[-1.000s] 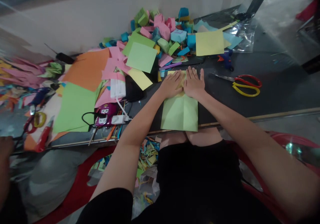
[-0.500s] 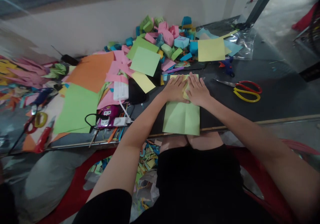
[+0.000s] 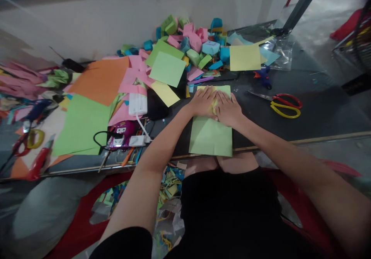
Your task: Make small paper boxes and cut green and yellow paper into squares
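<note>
Left hand (image 3: 203, 101) and right hand (image 3: 229, 110) flat on light-green paper (image 3: 211, 136)

They lie side by side toward the paper's twelve-o'clock edge, yellow paper (image 3: 215, 105) showing between; from them, scissors (image 3: 273, 98) at three o'clock; a blue tool (image 3: 264, 77) at two; a yellow sheet (image 3: 245, 57) at one; a heap of folded paper pieces (image 3: 194, 43) between eleven and twelve.

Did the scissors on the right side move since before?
No. Against the blue tool lying near them, the scissors are in the same spot; the whole view just shifted a little.

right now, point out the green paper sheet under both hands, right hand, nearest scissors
Green paper sheet (image 3: 211, 136), head view: lower part
Right hand (image 3: 228, 111), head view: back
Scissors (image 3: 272, 98), head view: near the pivot
</note>
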{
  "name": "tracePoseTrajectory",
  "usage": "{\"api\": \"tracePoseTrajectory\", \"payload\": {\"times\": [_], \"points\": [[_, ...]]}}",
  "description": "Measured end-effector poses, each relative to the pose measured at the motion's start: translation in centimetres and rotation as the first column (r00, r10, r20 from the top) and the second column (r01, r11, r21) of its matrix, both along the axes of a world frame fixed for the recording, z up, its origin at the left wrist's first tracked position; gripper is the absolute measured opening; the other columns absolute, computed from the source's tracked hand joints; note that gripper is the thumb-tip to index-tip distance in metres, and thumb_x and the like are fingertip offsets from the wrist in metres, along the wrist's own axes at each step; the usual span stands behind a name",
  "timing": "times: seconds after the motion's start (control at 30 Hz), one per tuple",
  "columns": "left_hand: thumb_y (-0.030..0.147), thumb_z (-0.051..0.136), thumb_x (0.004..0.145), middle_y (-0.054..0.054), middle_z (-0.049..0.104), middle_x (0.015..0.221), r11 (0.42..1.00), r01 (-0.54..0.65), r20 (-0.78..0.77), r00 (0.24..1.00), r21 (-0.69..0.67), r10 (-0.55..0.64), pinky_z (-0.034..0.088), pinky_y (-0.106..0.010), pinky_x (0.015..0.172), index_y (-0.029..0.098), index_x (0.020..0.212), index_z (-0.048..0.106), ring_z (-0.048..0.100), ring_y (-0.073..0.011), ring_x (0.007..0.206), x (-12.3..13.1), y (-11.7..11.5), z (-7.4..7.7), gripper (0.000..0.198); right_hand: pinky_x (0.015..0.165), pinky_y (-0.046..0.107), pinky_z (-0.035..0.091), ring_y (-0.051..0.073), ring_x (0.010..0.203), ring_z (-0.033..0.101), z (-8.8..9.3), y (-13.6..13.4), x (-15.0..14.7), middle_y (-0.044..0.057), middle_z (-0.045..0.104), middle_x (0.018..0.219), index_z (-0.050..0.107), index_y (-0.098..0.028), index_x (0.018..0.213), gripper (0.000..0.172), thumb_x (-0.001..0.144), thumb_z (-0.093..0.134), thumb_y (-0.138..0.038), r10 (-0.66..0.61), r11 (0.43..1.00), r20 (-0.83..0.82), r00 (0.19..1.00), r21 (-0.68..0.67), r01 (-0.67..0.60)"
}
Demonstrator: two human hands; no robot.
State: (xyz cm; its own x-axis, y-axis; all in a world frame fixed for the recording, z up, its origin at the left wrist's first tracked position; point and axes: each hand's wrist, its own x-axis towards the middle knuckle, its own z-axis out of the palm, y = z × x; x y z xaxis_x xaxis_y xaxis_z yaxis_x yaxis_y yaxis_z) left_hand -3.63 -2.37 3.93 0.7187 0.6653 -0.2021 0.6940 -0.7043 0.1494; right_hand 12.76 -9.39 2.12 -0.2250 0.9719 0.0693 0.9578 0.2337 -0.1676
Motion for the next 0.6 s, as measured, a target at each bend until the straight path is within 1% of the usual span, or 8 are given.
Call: {"api": "tracePoseTrajectory", "payload": {"times": [0.13, 0.3, 0.4, 0.47, 0.53, 0.6], "points": [[0.093, 0.051, 0.078, -0.021, 0.001, 0.179, 1.000, 0.001, 0.008, 1.000, -0.020, -0.001, 0.003, -0.058, 0.133, 0.009, 0.172, 0.005, -0.002, -0.0439, 0.166, 0.0, 0.1, -0.1, 0.134, 0.134, 0.057, 0.014, 0.031, 0.162, 0.031, -0.2, 0.0, -0.2, 0.020, 0.031, 0.173, 0.033, 0.002, 0.165, 0.072, 0.103, 0.026, -0.034, -0.012, 1.000, -0.009, 1.000, 0.008, 0.012], [0.098, 0.048, 0.075, -0.024, -0.001, 0.178, 1.000, 0.008, 0.011, 1.000, -0.010, -0.007, 0.001, -0.058, 0.132, 0.006, 0.171, 0.005, -0.002, -0.0447, 0.166, -0.1, 0.0, 0.0, 0.139, 0.134, 0.057, 0.018, 0.032, 0.163, 0.028, -0.9, 0.0, -0.4, 0.020, 0.032, 0.173, 0.033, 0.001, 0.165, 0.072, 0.104, 0.026, -0.035, -0.010, 0.999, -0.055, 0.998, 0.048, 0.013], [0.097, 0.050, 0.073, -0.024, -0.003, 0.178, 1.000, 0.001, -0.023, 1.000, -0.029, -0.002, 0.000, -0.056, 0.133, 0.005, 0.171, 0.006, -0.004, -0.0428, 0.166, 0.0, -0.2, 0.5, 0.141, 0.134, 0.057, 0.018, 0.032, 0.164, 0.025, -0.6, 0.4, 0.0, 0.019, 0.029, 0.174, 0.033, -0.001, 0.166, 0.074, 0.104, 0.030, -0.042, -0.008, 1.000, -0.112, 0.994, -0.004, 0.008], [0.097, 0.054, 0.071, -0.023, -0.006, 0.178, 0.999, -0.004, -0.041, 0.999, -0.052, 0.002, -0.001, -0.055, 0.133, 0.005, 0.171, 0.005, -0.006, -0.0416, 0.166, 0.0, -0.3, 0.8, 0.144, 0.135, 0.053, 0.019, 0.032, 0.165, 0.021, -0.1, 0.8, 1.0, 0.018, 0.023, 0.177, 0.031, -0.002, 0.167, 0.077, 0.105, 0.031, -0.048, -0.012, 0.997, -0.178, 0.984, -0.081, -0.002], [0.097, 0.056, 0.068, -0.021, -0.008, 0.178, 0.998, -0.009, -0.045, 0.999, -0.067, 0.006, -0.001, -0.056, 0.133, 0.006, 0.171, 0.004, -0.008, -0.0417, 0.166, 0.1, -0.3, 0.9, 0.146, 0.135, 0.049, 0.020, 0.029, 0.166, 0.017, 0.4, 1.2, 2.7, 0.018, 0.017, 0.178, 0.027, -0.002, 0.168, 0.078, 0.106, 0.027, -0.049, -0.037, 0.993, -0.245, 0.969, -0.120, 0.007], [0.097, 0.057, 0.066, -0.021, -0.007, 0.178, 0.998, -0.013, -0.033, 0.999, -0.067, 0.011, -0.001, -0.057, 0.133, 0.008, 0.171, 0.003, -0.008, -0.0422, 0.166, 0.1, -0.2, 0.8, 0.148, 0.135, 0.051, 0.018, 0.028, 0.166, 0.015, 0.7, 1.4, 4.6, 0.016, 0.018, 0.178, 0.028, -0.004, 0.168, 0.074, 0.107, 0.025, -0.045, -0.049, 0.997, -0.271, 0.961, -0.072, 0.030]]}}
